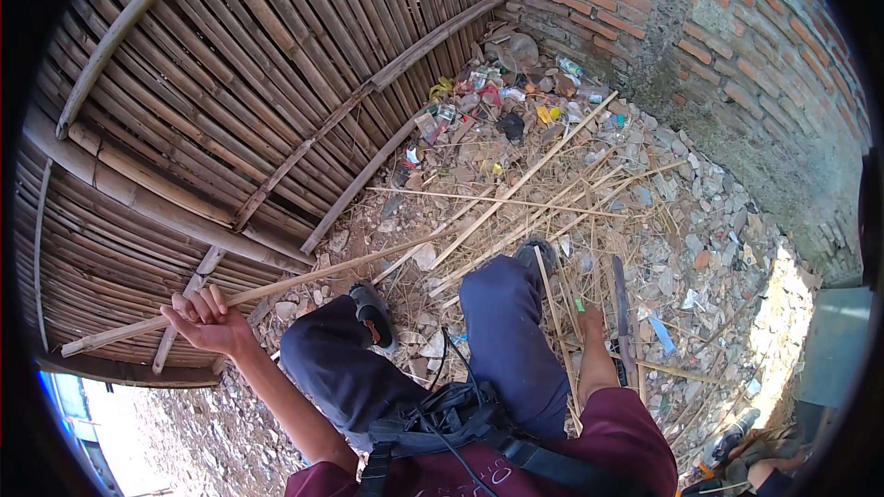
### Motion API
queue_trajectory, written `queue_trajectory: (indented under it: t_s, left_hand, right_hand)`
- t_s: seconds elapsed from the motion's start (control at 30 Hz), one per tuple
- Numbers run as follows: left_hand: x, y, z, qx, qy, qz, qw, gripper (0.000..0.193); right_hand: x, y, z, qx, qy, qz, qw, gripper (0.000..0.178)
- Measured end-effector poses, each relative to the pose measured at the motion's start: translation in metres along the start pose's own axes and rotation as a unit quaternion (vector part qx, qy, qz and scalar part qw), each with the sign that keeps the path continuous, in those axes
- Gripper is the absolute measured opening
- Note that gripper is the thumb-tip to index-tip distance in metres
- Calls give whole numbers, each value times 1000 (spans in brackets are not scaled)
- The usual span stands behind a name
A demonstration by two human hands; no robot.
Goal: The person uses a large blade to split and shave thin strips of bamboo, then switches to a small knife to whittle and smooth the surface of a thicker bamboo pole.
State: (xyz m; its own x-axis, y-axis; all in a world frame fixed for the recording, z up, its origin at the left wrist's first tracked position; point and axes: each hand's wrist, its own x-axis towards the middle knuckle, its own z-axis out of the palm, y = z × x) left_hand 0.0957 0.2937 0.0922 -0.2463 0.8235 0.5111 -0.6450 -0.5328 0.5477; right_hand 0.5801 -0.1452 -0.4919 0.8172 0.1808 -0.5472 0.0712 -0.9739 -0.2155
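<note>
My left hand (210,320) is turned palm up with curled fingers, closed on a long split bamboo strip (313,283). The strip runs from the bamboo wall on the left across to the middle of the ground, above my left shoe. My right hand (591,320) is low beside my right knee, fingers mostly hidden and seemingly closed. A small green piece (579,306) shows at its edge; what it belongs to I cannot make out. Just right of that hand lies a long dark blade-like tool (621,299). Thin bamboo strips (556,313) stand between my knee and right hand.
More bamboo strips (525,179) lie crossed on rubble ahead. Litter (511,92) is heaped in the far corner. A slatted bamboo wall (249,64) bounds the left, a brick wall (617,0) the far right. Part of another person (764,471) shows at lower right.
</note>
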Motion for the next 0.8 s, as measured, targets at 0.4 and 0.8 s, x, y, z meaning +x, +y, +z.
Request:
queue_trajectory:
  t_s: [0.4, 0.8]
  left_hand:
    - [-11, -21, 3, 41, -34, -36, 998, 50]
    - [-12, -32, 44, -9, -158, -96, 983, 38]
  right_hand:
    - [-33, -10, -19, 91, 59, -21, 994, 47]
    - [-76, 15, -68, 16, 123, -35, 992, 46]
